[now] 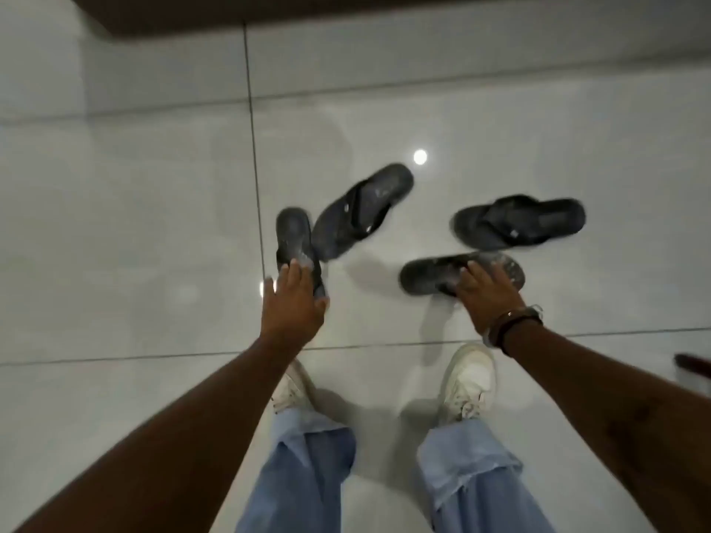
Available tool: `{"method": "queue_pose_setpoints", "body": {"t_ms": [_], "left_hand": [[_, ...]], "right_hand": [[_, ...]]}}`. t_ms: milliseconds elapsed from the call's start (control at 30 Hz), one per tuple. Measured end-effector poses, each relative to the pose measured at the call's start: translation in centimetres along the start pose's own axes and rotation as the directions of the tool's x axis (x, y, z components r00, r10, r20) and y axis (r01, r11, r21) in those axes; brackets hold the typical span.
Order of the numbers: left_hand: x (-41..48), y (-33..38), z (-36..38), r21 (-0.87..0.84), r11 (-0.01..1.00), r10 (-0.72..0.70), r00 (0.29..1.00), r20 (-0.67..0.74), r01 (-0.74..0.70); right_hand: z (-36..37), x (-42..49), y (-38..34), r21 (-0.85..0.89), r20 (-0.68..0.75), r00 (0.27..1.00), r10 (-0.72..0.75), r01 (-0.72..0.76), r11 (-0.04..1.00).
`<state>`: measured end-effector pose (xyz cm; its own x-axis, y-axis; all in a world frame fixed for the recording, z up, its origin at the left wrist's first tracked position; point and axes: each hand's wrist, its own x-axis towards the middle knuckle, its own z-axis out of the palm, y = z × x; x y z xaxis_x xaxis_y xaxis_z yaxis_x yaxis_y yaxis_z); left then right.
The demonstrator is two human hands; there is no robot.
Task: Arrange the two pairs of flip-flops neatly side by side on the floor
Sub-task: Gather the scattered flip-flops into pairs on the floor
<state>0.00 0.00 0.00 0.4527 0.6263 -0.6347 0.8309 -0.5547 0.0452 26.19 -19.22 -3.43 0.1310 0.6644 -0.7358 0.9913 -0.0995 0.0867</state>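
You are standing on a glossy pale tiled floor crossed by dark grout lines, with a round light reflection shining on it. Your white sneakers and light blue jeans fill the lower middle. A dark brown ledge runs along the top edge.

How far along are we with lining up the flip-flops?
Nothing is lined up yet: all four dark flip-flops point different ways on the tile floor. In hand: the left hand grips the nearest left flip-flop, and the right hand is on the pale-scuffed flip-flop. Left: the angled flip-flop and the far right flip-flop lie untouched, and both pairs need setting side by side.
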Motion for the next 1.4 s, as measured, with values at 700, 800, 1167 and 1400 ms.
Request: {"method": "queue_pose_setpoints", "body": {"t_ms": [700, 800, 1167, 1400], "left_hand": [[9.2, -7.1, 5.7, -0.174, 0.940, -0.315, 0.942, -0.113, 0.294], [9.7, -10.4, 3.8, -0.198, 0.931, -0.335, 0.933, -0.130, 0.306], [12.8, -17.5, 5.6, -0.141, 0.950, -0.287, 0.957, -0.048, 0.278], [12.0, -16.8, 6.4, -0.197, 0.944, -0.296, 0.943, -0.151, 0.265]], "right_hand": [[-4.5, 6.0, -10.0, 0.371, -0.055, 0.997, -0.059, 0.075, 0.926], [-9.8, 7.7, -15.6, 0.553, -0.122, 0.988, -0.092, 0.145, 0.820], [-18.1, 23.5, -27.7, 0.788, -0.054, 0.981, 0.187, -0.073, 0.612], [-16.0, 22.0, -27.6, 0.869, -0.128, 0.978, 0.166, 0.030, 0.494]]}}
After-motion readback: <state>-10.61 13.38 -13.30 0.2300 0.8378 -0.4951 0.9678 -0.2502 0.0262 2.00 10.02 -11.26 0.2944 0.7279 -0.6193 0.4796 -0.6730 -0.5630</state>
